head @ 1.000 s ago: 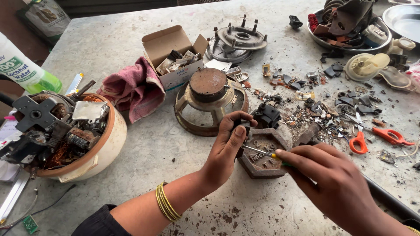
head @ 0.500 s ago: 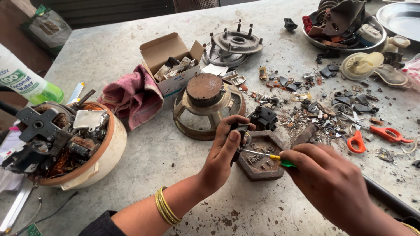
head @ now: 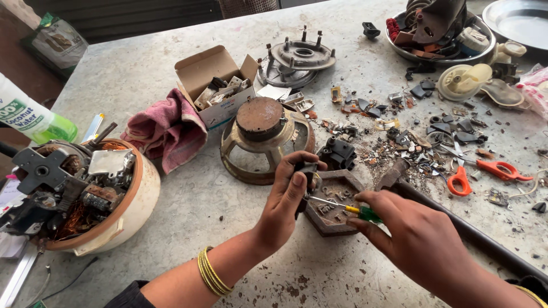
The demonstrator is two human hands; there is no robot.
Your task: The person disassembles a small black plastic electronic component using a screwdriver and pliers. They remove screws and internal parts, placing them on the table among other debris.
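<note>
Small black part [head: 309,171], pinched in left hand [head: 285,199] near the worktop's front edge, looks light and rigid, best gripped by its sides while right hand [head: 416,239] holds the screwdriver [head: 342,206] shaft

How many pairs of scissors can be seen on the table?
1. The orange-handled scissors lie on the table among small scraps, beyond the right hand. Others may be hidden in the clutter.

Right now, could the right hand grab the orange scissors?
Probably yes: the scissors lie open on the table near the right hand, with only small scraps between, but that hand holds a screwdriver.
</note>
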